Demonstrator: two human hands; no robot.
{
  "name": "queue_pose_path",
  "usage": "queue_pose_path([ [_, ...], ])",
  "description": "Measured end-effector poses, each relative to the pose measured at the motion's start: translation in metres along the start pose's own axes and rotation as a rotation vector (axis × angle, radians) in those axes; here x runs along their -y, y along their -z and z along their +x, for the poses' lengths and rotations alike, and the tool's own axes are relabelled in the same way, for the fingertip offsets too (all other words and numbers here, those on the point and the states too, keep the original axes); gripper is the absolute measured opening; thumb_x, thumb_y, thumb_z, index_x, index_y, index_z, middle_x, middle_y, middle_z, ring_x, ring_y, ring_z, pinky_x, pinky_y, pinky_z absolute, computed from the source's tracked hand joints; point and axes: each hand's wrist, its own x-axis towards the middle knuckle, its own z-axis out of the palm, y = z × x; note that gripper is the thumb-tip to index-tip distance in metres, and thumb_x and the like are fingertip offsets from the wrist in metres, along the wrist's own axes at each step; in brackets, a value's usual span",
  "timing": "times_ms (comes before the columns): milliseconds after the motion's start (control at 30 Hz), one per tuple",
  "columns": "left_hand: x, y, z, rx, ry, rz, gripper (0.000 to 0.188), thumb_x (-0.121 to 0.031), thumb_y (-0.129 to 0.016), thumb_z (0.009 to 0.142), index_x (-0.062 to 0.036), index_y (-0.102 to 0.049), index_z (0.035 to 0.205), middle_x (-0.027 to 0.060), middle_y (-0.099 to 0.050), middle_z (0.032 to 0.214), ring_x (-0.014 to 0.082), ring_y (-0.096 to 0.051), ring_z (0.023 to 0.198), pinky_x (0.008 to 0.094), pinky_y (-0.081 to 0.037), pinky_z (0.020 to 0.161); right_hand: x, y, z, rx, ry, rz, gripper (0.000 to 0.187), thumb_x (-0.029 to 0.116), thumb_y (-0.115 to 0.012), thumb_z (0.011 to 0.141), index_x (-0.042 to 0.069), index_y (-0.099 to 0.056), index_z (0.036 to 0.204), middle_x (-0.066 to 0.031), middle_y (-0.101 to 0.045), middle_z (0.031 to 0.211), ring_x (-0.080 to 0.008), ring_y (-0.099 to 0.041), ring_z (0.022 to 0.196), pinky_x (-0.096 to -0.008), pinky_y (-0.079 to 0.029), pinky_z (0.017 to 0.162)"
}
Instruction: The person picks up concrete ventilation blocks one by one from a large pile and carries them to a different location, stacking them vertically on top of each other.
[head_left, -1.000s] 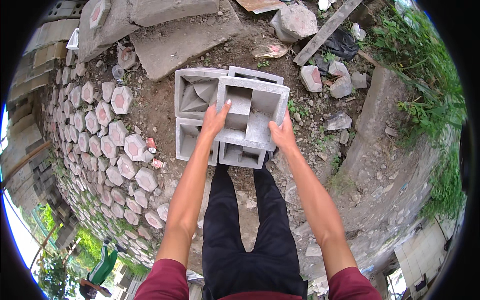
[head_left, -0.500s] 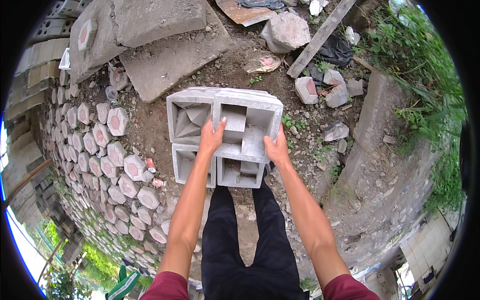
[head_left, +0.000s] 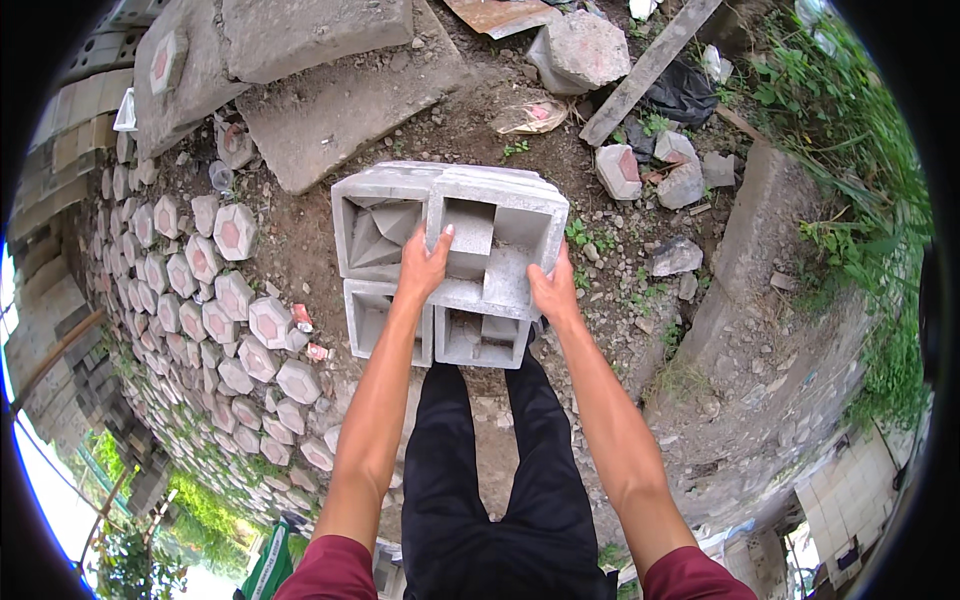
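Hollow square grey concrete blocks stand in stacks in front of my legs, their open cells facing up. My left hand [head_left: 425, 262] grips the left wall of the far right concrete block [head_left: 512, 282], thumb over the rim and fingers down inside the neighbouring cell. On its right wall my right hand [head_left: 554, 290] is closed, with the thumb on the inner side and the fingers hidden outside. Beside it on the left is another concrete block [head_left: 345, 240] with angled inner faces. Two nearer blocks, one of them the near right block [head_left: 440, 340], sit close to my knees.
Hexagonal pavers [head_left: 235, 232] cover the ground on the left. Broken concrete slabs [head_left: 320, 125] lie at the far left. A wooden plank [head_left: 650, 75], a concrete chunk [head_left: 590, 50] and a black plastic bag [head_left: 680, 97] are at the far right. A concrete kerb [head_left: 740, 240] runs along the right.
The view has tilted slightly, so the blocks and ground sit a little higher in it. Both hands keep the same hold on the far right block.
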Motion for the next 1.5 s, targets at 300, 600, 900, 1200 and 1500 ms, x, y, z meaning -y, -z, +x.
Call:
queue_pose_path([
  [300,0.004,0.003,0.001,0.031,0.012,-0.029,0.045,-0.031,-0.058,0.093,0.0034,-0.055,0.122,0.0198,-0.065,0.107,0.0268,-0.062,0.100,0.0357,-0.045,0.089,0.007,-0.004,-0.001,-0.025,-0.037,0.010,0.069,-0.003,-0.047,0.077,-0.003,-0.025,0.143,-0.0166,-0.047,0.133,-0.0225,-0.046,0.122,-0.0315,-0.034,0.104],
  [600,-0.001,0.005,0.002,0.042,-0.028,-0.053,0.048,-0.034,-0.056,0.094,0.0026,-0.052,0.125,0.0215,-0.063,0.113,0.0297,-0.060,0.107,0.0368,-0.043,0.094,0.006,-0.004,-0.002,0.003,-0.066,0.017,0.070,-0.004,-0.046,0.076,-0.002,-0.024,0.143,-0.0172,-0.048,0.132,-0.0229,-0.046,0.122,-0.0321,-0.034,0.105],
  [900,-0.020,0.027,-0.029,0.111,0.068,0.047,0.059,-0.044,-0.055,0.092,0.0000,-0.047,0.131,0.0249,-0.060,0.117,0.0377,-0.056,0.115,0.0406,-0.042,0.096,0.021,-0.002,-0.008,0.019,-0.061,-0.221,0.065,0.013,-0.060,0.085,-0.003,-0.028,0.139,-0.0205,-0.053,0.126,-0.0268,-0.053,0.115,-0.0348,-0.039,0.101],
  [1200,-0.078,0.096,-0.212,0.131,-0.019,-0.285,0.045,-0.018,-0.056,0.095,0.0044,-0.044,0.132,0.0202,-0.055,0.128,0.0254,-0.053,0.120,0.0348,-0.041,0.101,0.170,-0.047,-0.177,-0.062,0.037,-0.432,0.055,0.023,-0.061,0.091,-0.006,-0.040,0.133,-0.0238,-0.055,0.125,-0.0298,-0.055,0.118,-0.0380,-0.046,0.095],
  [1500,-0.181,0.199,-0.365,-0.063,-0.076,-0.357,0.036,-0.021,-0.058,0.094,0.0027,-0.055,0.121,0.0155,-0.064,0.113,0.0201,-0.061,0.106,0.0307,-0.046,0.093,0.312,-0.069,-0.329,0.138,0.299,-0.163,0.017,0.011,-0.063,0.090,-0.003,-0.064,0.099,-0.0075,-0.069,0.080,-0.0114,-0.066,0.075,-0.0252,-0.051,0.072],
])
